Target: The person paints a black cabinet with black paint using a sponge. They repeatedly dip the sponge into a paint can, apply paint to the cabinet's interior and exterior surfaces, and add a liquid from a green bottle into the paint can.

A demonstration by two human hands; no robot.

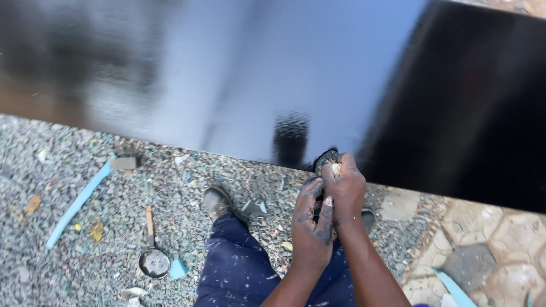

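Lying at 9 o'clock on the gravel ground (68, 165) is a long light-blue strip (77, 204). A small round pan with a wooden handle (153, 258) rests at 7 o'clock, with a small blue piece (178, 269) just beside it. A grey shoe (217, 201) stands on the gravel above a paint-flecked navy trouser leg (239, 267). The left hand (311, 227), stained dark, wraps against the right hand (343, 190). Both hands close together on a small grey pad (326, 160), pressed against the lower edge of the glossy black panel (284, 74). Paving stones (489, 244) lie at 4 o'clock.
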